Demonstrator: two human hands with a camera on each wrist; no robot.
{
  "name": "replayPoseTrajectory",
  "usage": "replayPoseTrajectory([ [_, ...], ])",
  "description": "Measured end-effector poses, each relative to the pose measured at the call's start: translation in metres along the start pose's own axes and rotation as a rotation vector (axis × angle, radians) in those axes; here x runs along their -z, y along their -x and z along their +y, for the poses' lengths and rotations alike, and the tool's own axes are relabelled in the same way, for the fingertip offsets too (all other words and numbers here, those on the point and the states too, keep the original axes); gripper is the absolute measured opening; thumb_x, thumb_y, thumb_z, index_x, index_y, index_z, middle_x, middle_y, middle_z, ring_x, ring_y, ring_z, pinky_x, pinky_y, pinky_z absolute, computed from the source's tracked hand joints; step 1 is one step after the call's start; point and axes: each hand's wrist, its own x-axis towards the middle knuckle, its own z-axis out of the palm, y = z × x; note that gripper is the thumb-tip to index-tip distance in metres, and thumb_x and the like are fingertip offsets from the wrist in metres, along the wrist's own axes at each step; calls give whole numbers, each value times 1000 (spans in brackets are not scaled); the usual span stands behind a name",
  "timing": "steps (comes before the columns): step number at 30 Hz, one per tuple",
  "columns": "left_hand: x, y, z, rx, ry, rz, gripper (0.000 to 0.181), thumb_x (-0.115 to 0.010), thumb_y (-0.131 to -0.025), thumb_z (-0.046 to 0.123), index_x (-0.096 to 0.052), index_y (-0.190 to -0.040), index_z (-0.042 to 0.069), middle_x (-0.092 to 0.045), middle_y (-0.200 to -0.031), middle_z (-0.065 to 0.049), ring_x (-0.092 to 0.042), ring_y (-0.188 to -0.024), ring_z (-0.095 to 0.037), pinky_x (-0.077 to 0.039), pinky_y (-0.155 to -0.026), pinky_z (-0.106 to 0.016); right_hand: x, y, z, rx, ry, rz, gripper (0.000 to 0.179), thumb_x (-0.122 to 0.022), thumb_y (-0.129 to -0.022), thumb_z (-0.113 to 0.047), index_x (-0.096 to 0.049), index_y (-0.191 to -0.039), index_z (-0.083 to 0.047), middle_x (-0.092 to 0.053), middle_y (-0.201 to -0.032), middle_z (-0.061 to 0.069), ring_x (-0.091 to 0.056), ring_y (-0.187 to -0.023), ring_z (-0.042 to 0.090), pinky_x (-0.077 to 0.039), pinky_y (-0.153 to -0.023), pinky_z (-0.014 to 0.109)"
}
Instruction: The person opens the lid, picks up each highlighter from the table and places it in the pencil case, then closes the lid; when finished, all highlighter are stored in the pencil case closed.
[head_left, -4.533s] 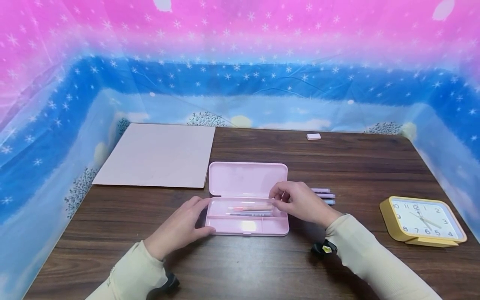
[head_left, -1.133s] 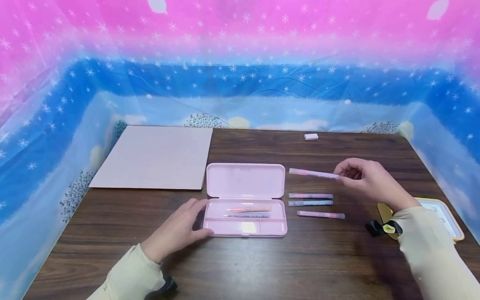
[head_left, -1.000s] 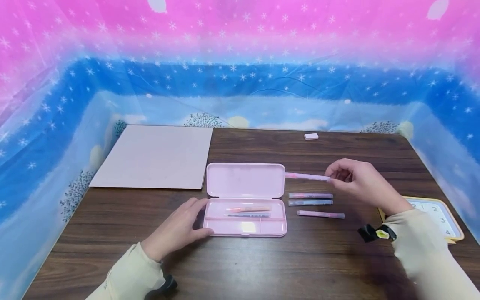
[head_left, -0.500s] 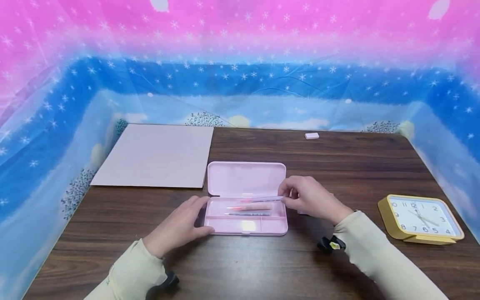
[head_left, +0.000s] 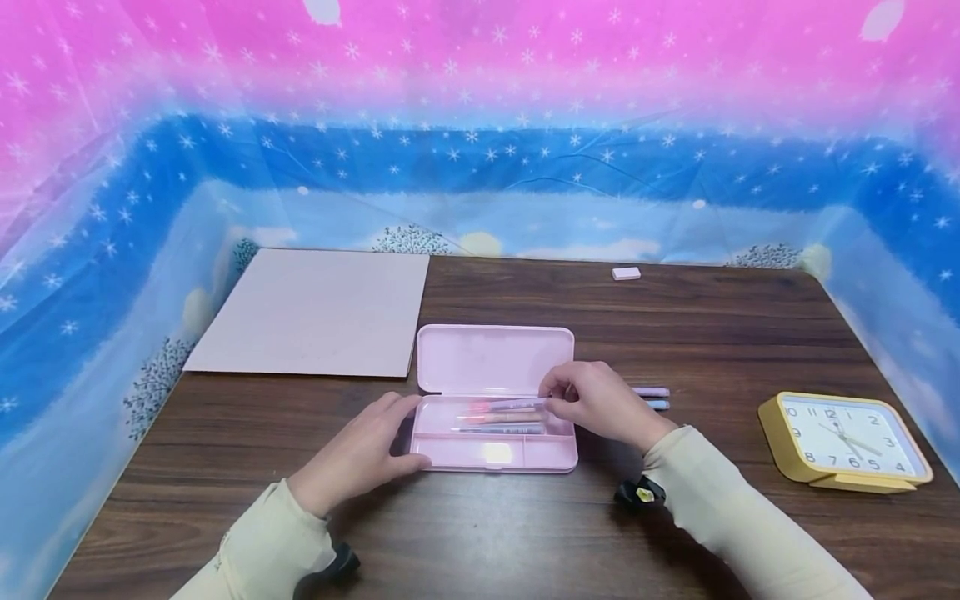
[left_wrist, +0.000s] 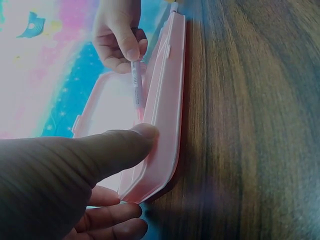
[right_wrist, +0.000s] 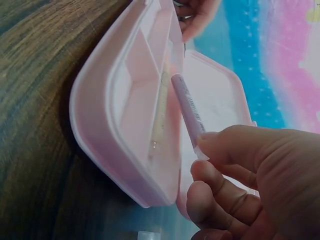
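So the pink pencil case is sitting open on a dark wood-look table, right in front of the person, with its lid laid back away from them. The left hand has the left end of the case, thumb on the near edge and fingers round by the far corner, so it's gripping the case itself. The right hand is pinching a light purple pen by its right end, thumb against fingertips, over the long rear compartment. The pen slants a bit in the right wrist view, and I can't tell if its other end touches the bottom. Just on the near side of it, an orange-ish pen and a greyish pen lie side by side in that same compartment. Two more pens, one purple and one blue, are on the table right of the case, partly hidden behind the right hand. Further out there's a yellow clock on the right, a little white eraser near the back edge and a big pale board at back left. Behind everything hangs a pink and blue snowflake cloth.
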Motion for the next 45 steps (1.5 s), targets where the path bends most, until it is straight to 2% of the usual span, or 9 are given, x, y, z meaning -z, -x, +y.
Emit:
replayPoseTrajectory([
  [19,1,0,3,14,-3,-16,70,-83,-78,30,-53,-135,2,-56,-105,-4,-53,-96,-17,-49,-90,-39,8,7,2,12,-68,32,11,-71,-87,-10,-70,-98,-12,-63,-81,-5,-56,-70,6,-48,-64,23],
  [25,2,0,4,12,-8,-13,69,-83,-78,30,-54,-134,2,-56,-104,-4,-53,-95,-17,-49,-89,-39,30,15,-3,-10,-117,72,15,-71,-87,-10,-71,-102,-10,-65,-81,-4,-59,-71,9,-51,-62,25],
  [31,1,0,3,4,-9,-8,69,-83,-77,30,-54,-134,1,-55,-103,-4,-52,-93,-16,-49,-87,-38,60,26,3,-71,-79,107,18,-71,-90,-14,-69,-108,-18,-66,-87,-4,-60,-78,12,-51,-70,27],
  [38,2,0,3,9,-1,-13,69,-83,-77,30,-54,-134,3,-55,-103,-3,-51,-93,-15,-49,-88,-37,87,44,22,-129,-33,143,18,-68,-94,-22,-67,-111,-20,-68,-95,-3,-61,-82,13,-50,-72,26],
  [45,1,0,3,7,-4,-18,70,-83,-77,29,-54,-135,2,-55,-103,-3,-51,-93,-15,-49,-88,-38,97,60,49,-184,-24,166,21,-67,-94,-28,-66,-114,-21,-69,-95,-2,-63,-82,10,-50,-72,24],
])
